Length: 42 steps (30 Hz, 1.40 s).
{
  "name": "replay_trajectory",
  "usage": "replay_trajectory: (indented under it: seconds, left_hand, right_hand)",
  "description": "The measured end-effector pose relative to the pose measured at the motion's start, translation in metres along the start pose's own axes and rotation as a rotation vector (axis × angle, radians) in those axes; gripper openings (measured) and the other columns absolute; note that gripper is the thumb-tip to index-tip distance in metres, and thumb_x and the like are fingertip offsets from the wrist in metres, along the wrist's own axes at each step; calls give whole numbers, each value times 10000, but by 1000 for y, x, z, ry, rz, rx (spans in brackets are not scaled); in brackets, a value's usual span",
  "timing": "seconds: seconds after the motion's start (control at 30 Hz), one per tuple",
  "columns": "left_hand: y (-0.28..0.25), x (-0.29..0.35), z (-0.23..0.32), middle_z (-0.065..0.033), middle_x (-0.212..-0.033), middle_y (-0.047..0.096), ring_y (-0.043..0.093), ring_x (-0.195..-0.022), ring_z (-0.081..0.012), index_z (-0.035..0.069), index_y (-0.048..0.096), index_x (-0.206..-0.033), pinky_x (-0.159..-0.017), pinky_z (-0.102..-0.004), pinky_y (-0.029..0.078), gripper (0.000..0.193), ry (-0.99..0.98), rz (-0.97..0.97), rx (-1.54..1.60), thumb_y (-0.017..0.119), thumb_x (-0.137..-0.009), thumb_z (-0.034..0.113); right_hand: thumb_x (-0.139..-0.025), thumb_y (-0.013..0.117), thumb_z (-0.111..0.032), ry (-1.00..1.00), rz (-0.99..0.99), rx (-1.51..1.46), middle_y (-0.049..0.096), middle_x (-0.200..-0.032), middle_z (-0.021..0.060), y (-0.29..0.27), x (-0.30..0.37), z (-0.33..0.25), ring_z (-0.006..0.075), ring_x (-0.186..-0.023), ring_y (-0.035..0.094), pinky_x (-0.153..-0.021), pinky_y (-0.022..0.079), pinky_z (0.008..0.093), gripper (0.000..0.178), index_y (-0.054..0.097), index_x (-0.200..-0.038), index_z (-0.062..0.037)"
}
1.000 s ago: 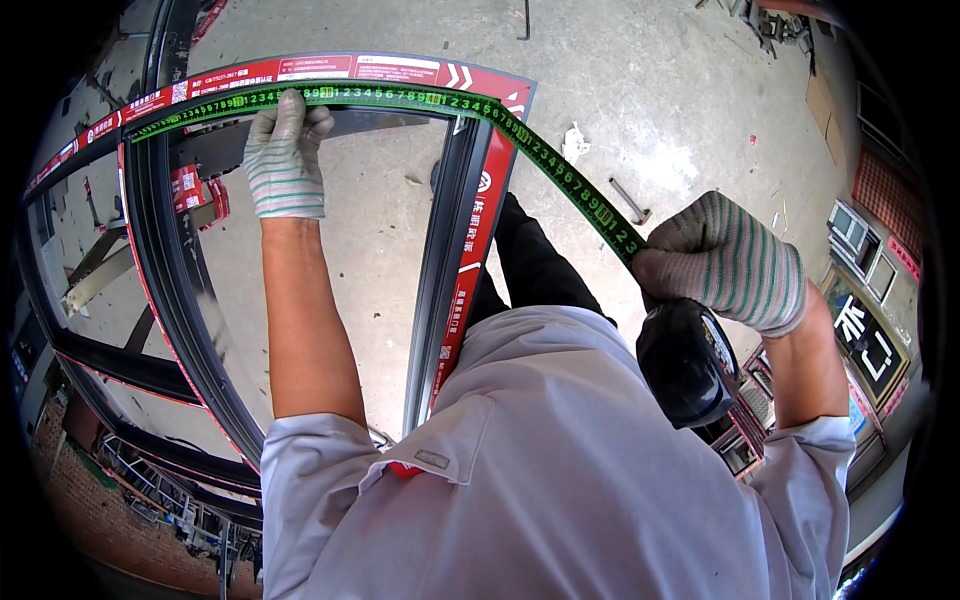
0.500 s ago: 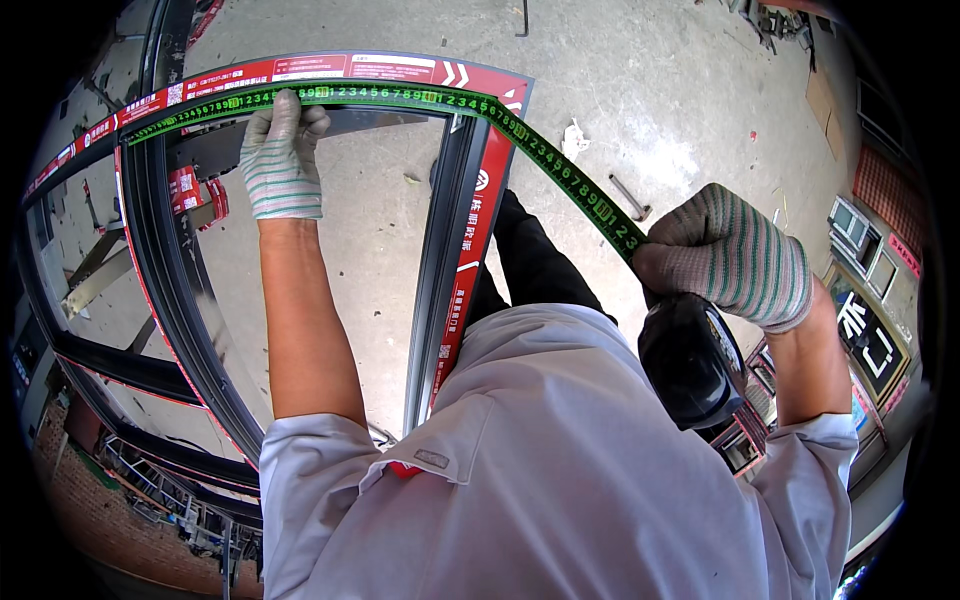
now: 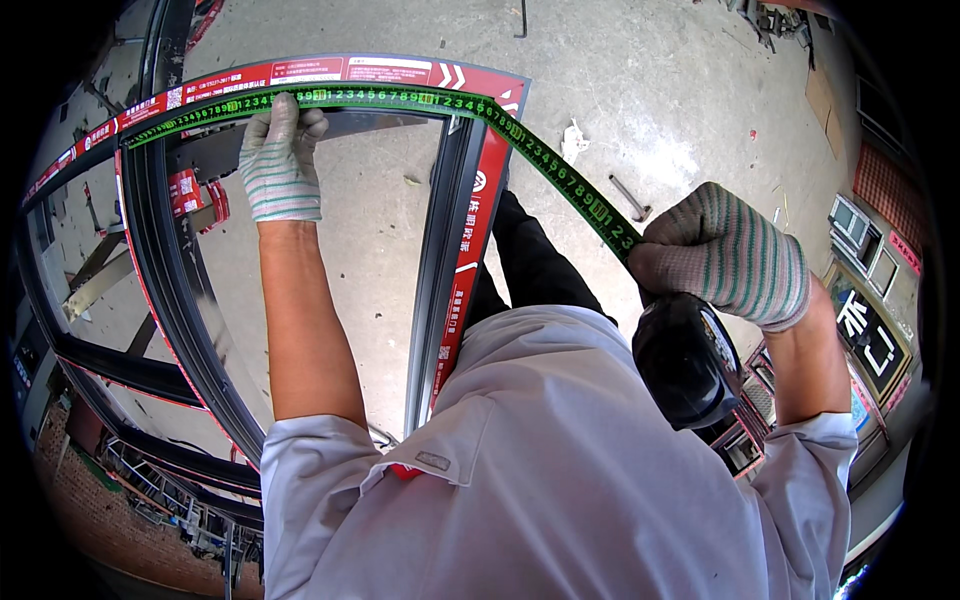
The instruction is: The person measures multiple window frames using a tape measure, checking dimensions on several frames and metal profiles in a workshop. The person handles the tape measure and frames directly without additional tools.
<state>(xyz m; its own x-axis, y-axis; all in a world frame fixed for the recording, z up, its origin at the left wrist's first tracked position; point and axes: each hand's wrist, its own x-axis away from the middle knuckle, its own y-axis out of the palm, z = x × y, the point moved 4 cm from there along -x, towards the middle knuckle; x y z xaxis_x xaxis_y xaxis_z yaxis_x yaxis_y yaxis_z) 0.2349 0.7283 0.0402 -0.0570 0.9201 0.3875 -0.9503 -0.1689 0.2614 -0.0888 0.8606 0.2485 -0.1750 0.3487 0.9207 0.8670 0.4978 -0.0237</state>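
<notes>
A bright green tape measure blade (image 3: 385,97) with black markings runs along the far bar of a dark metal window frame (image 3: 433,260). My gloved left hand (image 3: 283,165) is closed at this bar, its thumb pressing on the blade and its fingers curled by the bar's inner edge. Past the frame's right corner, the blade slants down through the air to my gloved right hand (image 3: 728,255). This hand is closed round the blade close to the black tape case (image 3: 687,362), which hangs just below it. Both gloves are pale knit with green stripes.
Red and white protective film (image 3: 480,200) covers the frame's outer faces. More frame bars extend to the left. On the concrete floor lie a small metal piece (image 3: 630,197) and a white scrap (image 3: 574,142). Framed panels (image 3: 865,320) stand at the right, and assorted clutter (image 3: 150,490) lies lower left.
My right hand and the tape case have shifted very slightly left. The left thumb stays pressed on the blade.
</notes>
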Motion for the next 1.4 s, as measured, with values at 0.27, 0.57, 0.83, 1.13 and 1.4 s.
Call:
replay_trajectory:
  seconds: [0.27, 0.57, 0.83, 1.13, 1.4]
  left_hand:
    - [2, 1, 1, -65, -828, 708, 685, -703, -147, 66, 673, -931, -662, -274, 601, 91, -3, 1, 8, 687, -938, 155]
    - [2, 0, 0, -63, -817, 705, 680, -705, -145, 77, 671, -918, -662, -285, 584, 93, -15, 6, 21, 683, -944, 165]
    - [-2, -1, 0, -71, -869, 687, 673, -749, -163, 70, 624, -941, -684, -294, 587, 110, -47, 9, -7, 674, -953, 167]
    - [0, -4, -1, -82, -829, 676, 666, -700, -141, 34, 621, -920, -652, -271, 600, 155, -39, 1, 30, 676, -953, 175]
    - [-5, -2, 2, -50, -841, 672, 664, -731, -139, 75, 618, -929, -655, -269, 594, 149, -55, 4, 18, 696, -940, 201]
  right_hand:
    - [-868, 687, -249, 1, 0, 7, 594, -543, 11, 0, 0, 1, 59, -482, 533, -460, 436, 237, 300, 737, -733, 14]
    - [-856, 689, -239, -21, 39, -13, 584, -533, 9, 2, 0, 3, 58, -493, 534, -466, 425, 241, 302, 723, -696, 14]
    - [-843, 706, -236, -10, 85, -18, 577, -543, -7, 9, 3, 1, 52, -509, 510, -476, 408, 243, 293, 725, -705, 22]
    - [-829, 725, -243, -44, 144, 17, 605, -584, 5, 15, 4, 7, 60, -544, 528, -504, 426, 247, 270, 757, -790, 22]
    - [-845, 717, -233, -42, 166, -17, 605, -591, 0, 27, 4, 9, 55, -537, 523, -497, 415, 250, 270, 742, -769, 25]
